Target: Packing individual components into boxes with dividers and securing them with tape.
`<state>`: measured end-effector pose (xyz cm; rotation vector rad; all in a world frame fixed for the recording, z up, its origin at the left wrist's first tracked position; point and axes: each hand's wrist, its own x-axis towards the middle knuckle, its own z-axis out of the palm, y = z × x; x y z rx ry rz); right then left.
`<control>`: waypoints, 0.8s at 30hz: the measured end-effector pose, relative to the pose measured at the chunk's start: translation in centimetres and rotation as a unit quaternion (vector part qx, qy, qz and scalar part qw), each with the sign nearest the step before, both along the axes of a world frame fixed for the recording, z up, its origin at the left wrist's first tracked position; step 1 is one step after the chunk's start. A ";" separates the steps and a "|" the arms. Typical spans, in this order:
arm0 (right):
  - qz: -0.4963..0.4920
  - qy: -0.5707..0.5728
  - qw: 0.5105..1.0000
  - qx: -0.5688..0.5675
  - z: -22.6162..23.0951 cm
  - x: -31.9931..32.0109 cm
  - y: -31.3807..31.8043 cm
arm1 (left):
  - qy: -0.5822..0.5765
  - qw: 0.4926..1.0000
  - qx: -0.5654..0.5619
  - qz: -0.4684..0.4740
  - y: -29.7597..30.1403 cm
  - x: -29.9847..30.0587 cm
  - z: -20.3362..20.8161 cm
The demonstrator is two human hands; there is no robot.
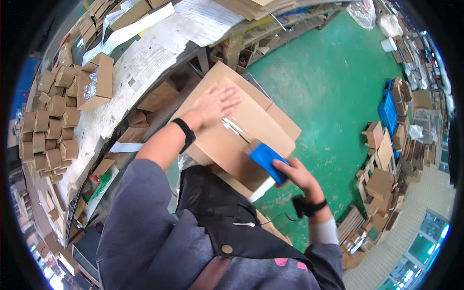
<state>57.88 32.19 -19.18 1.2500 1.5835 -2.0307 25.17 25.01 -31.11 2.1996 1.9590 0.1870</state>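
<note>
At the centre of the frame a large brown cardboard carton (241,130) is sitting in front of the person, its top flaps folded shut and a strip of clear tape (235,128) shining along the middle seam. The left hand (215,104) is lying flat with fingers spread on the upper flap, pressing it down and gripping nothing. The right hand (297,175) is wrapping its grip closed around a blue tape dispenser (265,158), which is touching the carton at its lower right edge, where the tape strip is ending. The carton is looking light for its size and fairly stiff across the panels, though the flaps are likely giving way under pressure near the seam, so a flat palm on the flap, as now, is probably holding it steadier than fingertips would. Its surface is seeming dry and matte, not slippery; lifting it would likely be best done from the bottom edges or opposite corners. The dispenser is looking rigid and easy to hold by its handle. In the upper left of the frame a paper-covered tabletop (140,67) is carrying an open small box (96,82) and rows of small brown boxes (50,121). A green floor (333,87) is filling the right half.
</note>
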 end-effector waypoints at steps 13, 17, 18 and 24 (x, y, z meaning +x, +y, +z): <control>0.025 -0.005 0.996 0.087 -3.0 15.8 -1.3 | 0.034 0.976 -0.003 0.213 2.8 22.5 0.9; -0.006 -0.107 0.990 0.094 -5.8 25.6 -1.7 | 0.057 0.979 -0.005 0.196 3.5 23.1 0.6; -0.040 -0.103 0.990 0.089 -7.6 25.8 -1.6 | 0.064 0.985 -0.003 0.162 3.9 23.5 0.5; 0.048 -0.124 0.958 0.253 -14.0 12.4 -2.2 | -0.033 0.913 -0.038 -0.404 3.4 24.4 1.9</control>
